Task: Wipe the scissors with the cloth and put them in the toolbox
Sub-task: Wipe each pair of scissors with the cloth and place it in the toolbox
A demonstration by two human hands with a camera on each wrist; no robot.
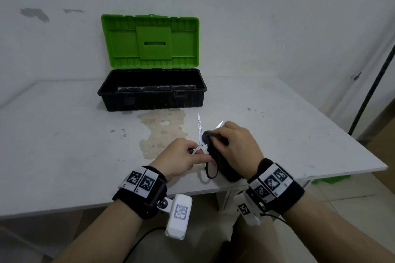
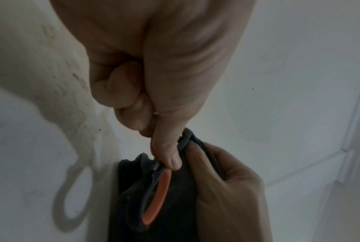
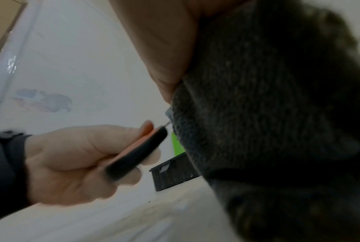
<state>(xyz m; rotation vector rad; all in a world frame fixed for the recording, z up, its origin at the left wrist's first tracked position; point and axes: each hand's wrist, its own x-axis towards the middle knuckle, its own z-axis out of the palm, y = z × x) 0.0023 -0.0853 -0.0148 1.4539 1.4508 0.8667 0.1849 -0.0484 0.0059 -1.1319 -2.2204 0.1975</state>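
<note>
The scissors (image 1: 200,130) are spread open above the white table (image 1: 64,134), blades pointing away from me. My left hand (image 1: 181,156) grips them by the black and orange handle (image 2: 156,196), thumb near the pivot. My right hand (image 1: 237,145) holds a dark grey cloth (image 1: 213,147) wrapped round the right-hand blade, whose tip (image 1: 219,124) pokes out beyond the fingers. The cloth (image 3: 268,131) fills the right wrist view, with the handle (image 3: 137,152) in my left hand (image 3: 71,163) beside it. The toolbox (image 1: 151,92) stands open behind, black tray and green lid (image 1: 149,40) upright.
A yellowish stain (image 1: 162,130) marks the table between the toolbox and my hands. The wall rises right behind the toolbox. The table's near edge (image 1: 192,192) runs just under my wrists, its right edge slants off at the far right by a dark pole (image 1: 372,79).
</note>
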